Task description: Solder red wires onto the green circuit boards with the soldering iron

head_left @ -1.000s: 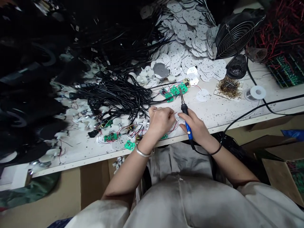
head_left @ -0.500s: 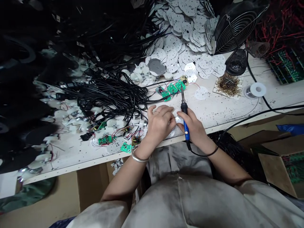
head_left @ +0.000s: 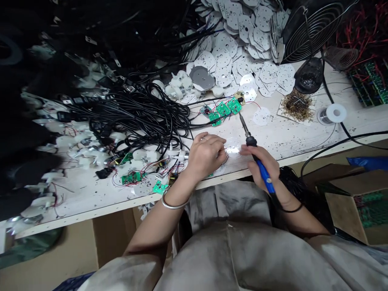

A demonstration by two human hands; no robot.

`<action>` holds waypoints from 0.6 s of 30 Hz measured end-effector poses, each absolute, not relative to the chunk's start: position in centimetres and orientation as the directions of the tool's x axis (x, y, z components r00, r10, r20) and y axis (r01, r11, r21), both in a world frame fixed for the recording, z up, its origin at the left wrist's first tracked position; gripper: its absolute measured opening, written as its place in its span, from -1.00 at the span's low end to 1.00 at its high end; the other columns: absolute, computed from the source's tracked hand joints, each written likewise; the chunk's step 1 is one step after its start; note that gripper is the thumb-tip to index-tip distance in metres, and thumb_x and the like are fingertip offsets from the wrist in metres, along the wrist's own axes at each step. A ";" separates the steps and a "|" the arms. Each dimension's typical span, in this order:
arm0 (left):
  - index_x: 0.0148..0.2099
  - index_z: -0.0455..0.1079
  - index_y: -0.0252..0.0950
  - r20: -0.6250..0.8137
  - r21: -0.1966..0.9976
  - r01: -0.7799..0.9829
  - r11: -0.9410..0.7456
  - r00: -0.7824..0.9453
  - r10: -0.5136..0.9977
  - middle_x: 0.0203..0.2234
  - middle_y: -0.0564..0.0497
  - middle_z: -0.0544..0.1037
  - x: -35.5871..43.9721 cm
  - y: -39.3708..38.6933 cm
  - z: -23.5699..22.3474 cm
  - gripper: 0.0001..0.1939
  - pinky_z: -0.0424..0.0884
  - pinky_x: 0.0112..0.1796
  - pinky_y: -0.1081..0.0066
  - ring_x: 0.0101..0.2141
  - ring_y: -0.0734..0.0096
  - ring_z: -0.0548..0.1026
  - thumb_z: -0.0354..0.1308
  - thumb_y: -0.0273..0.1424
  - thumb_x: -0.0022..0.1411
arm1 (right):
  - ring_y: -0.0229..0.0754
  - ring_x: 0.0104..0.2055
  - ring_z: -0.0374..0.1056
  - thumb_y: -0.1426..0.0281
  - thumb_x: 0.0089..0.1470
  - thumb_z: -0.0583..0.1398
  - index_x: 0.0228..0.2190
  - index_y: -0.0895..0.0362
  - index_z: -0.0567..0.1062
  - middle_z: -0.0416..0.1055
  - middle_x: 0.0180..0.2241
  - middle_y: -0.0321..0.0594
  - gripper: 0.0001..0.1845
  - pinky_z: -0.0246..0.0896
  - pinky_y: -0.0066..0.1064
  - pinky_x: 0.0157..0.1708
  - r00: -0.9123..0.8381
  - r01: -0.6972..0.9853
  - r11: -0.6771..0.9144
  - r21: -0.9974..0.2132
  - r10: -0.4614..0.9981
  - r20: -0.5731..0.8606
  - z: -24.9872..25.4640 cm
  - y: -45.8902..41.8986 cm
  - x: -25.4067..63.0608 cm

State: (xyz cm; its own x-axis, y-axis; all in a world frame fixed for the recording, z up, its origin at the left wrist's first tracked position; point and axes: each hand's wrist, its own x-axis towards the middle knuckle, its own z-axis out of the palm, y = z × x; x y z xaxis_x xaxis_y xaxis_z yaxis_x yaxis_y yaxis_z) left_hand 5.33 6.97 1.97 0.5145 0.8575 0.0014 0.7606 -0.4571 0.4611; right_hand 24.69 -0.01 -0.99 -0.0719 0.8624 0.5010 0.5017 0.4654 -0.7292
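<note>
My left hand (head_left: 206, 157) is curled at the near edge of the white workbench (head_left: 281, 139), its fingertips at a white perforated disc (head_left: 233, 146) with thin wires beside it. My right hand (head_left: 261, 165) grips a blue-handled soldering iron (head_left: 263, 171) like a pen, its metal tip (head_left: 241, 118) pointing away from me. That tip hangs clear of the disc, close to several green circuit boards (head_left: 223, 108) joined by thin wires. What my left fingers pinch is partly hidden.
A tangle of black cables (head_left: 145, 117) lies left of my hands, beside white plastic parts. Behind are a heap of perforated discs (head_left: 236, 48), a wire-guarded fan (head_left: 315, 30), a solder spool (head_left: 335, 113), and a cardboard box (head_left: 342, 202) below right.
My right hand and the soldering iron have moved right, away from the disc. My left hand stays at the disc. The whole view has shifted slightly with my head.
</note>
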 end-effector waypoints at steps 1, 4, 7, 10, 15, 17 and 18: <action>-0.40 0.42 -0.22 0.007 0.459 0.760 -0.460 0.514 0.858 -0.13 0.01 0.66 5.3 7.0 1.9 -0.85 0.20 0.17 0.18 -0.04 0.30 0.56 0.10 -0.47 0.22 | -0.07 -0.15 0.51 0.23 0.33 0.04 0.15 -0.03 0.32 0.52 -0.16 -0.14 -0.61 0.48 -0.13 -0.11 -0.039 0.470 0.471 -0.747 0.856 0.515 -0.9 -0.4 25.0; -0.42 0.40 -0.22 0.053 0.467 0.743 -0.479 0.517 0.854 -0.13 0.04 0.66 5.2 7.0 1.6 -0.84 0.22 0.15 0.21 -0.06 0.34 0.57 0.09 -0.47 0.22 | -0.10 -0.37 0.48 0.13 0.33 -0.01 0.08 0.05 0.41 0.50 -0.37 -0.17 -0.56 0.48 -0.18 -0.34 0.077 0.459 0.424 -0.781 0.856 0.511 -1.2 -1.4 25.8; -0.42 0.38 -0.22 0.124 0.476 0.705 -0.526 0.538 0.833 -0.16 0.06 0.66 5.0 7.0 1.4 -0.82 0.23 0.13 0.21 -0.09 0.36 0.58 0.07 -0.46 0.25 | -0.14 -0.50 0.44 0.14 0.29 0.05 -0.10 0.06 0.50 0.47 -0.49 -0.24 -0.64 0.43 -0.24 -0.50 0.230 0.505 0.305 -0.807 0.854 0.467 -1.6 -1.6 26.4; -0.44 0.37 -0.21 0.159 0.457 0.676 -0.578 0.577 0.801 -0.22 0.07 0.68 4.8 7.2 1.3 -0.79 0.24 0.09 0.16 -0.12 0.32 0.59 0.06 -0.44 0.27 | -0.24 -0.66 0.33 0.14 0.23 0.12 -0.29 0.08 0.53 0.39 -0.61 -0.34 -0.70 0.30 -0.34 -0.64 0.542 0.466 0.177 -0.867 0.718 0.437 -1.7 -0.6 27.7; -0.45 0.37 -0.21 0.164 0.457 0.669 -0.586 0.584 0.795 -0.22 0.06 0.68 4.7 7.5 1.1 -0.79 0.23 0.09 0.10 -0.15 0.29 0.61 0.07 -0.43 0.26 | -0.33 -0.77 0.21 0.17 0.17 0.14 -0.34 0.14 0.50 0.32 -0.71 -0.45 -0.70 0.07 -0.51 -0.78 0.801 0.211 0.127 -0.969 0.546 0.246 -0.8 2.4 31.5; -0.44 0.38 -0.20 0.167 0.466 0.668 -0.580 0.578 0.799 -0.23 0.07 0.68 4.8 7.6 1.1 -0.79 0.24 0.08 0.10 -0.16 0.29 0.61 0.07 -0.42 0.26 | -0.34 -0.79 0.19 0.18 0.14 0.15 -0.35 0.15 0.49 0.32 -0.73 -0.46 -0.71 0.04 -0.54 -0.80 0.831 0.182 0.128 -0.975 0.510 0.223 -0.6 3.3 32.8; -0.44 0.38 -0.19 0.168 0.469 0.668 -0.577 0.574 0.801 -0.23 0.08 0.68 4.8 7.6 1.1 -0.80 0.24 0.08 0.11 -0.16 0.30 0.61 0.07 -0.42 0.26 | -0.34 -0.79 0.19 0.17 0.13 0.15 -0.36 0.15 0.49 0.32 -0.73 -0.46 -0.71 0.04 -0.55 -0.79 0.832 0.176 0.119 -0.977 0.512 0.212 -0.5 3.6 33.2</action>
